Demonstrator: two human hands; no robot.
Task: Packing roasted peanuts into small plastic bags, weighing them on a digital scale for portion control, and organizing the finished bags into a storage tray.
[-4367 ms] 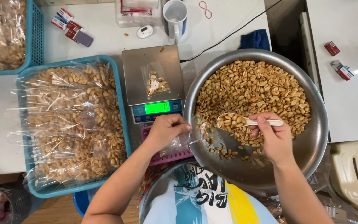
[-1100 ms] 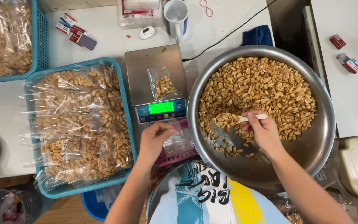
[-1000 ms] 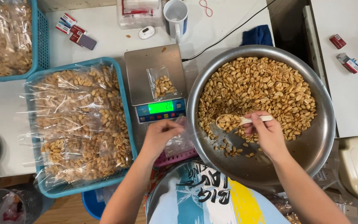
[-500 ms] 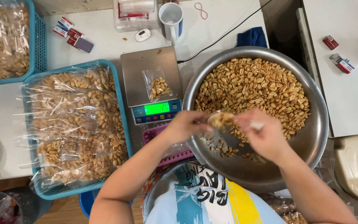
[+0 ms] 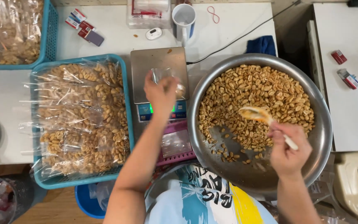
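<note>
The left hand (image 5: 160, 92) reaches over the scale (image 5: 159, 74), its fingers pinched on the mouth of a small clear bag (image 5: 168, 81) that sits on the steel plate with a few peanuts at its bottom. The right hand (image 5: 287, 150) is clenched around the white handle of a spoon (image 5: 258, 116), which hangs blurred above the big metal bowl (image 5: 320, 137) with what looks like a load of peanuts (image 5: 257, 93) on it.

Judging by how things lie, the packing is well along but far from finished. At nine o'clock from the scale, a blue basket (image 5: 125, 103) is heaped with filled bags, and another basket (image 5: 48, 29) at ten o'clock holds more. The bowl, at three o'clock from the scale, is more than half covered with loose peanuts, bare only along its near side. The bag on the scale looks barely started, so this portion is yet to be filled and weighed. Below the scale, a pink tray (image 5: 177, 143) holds flat empty bags.
</note>
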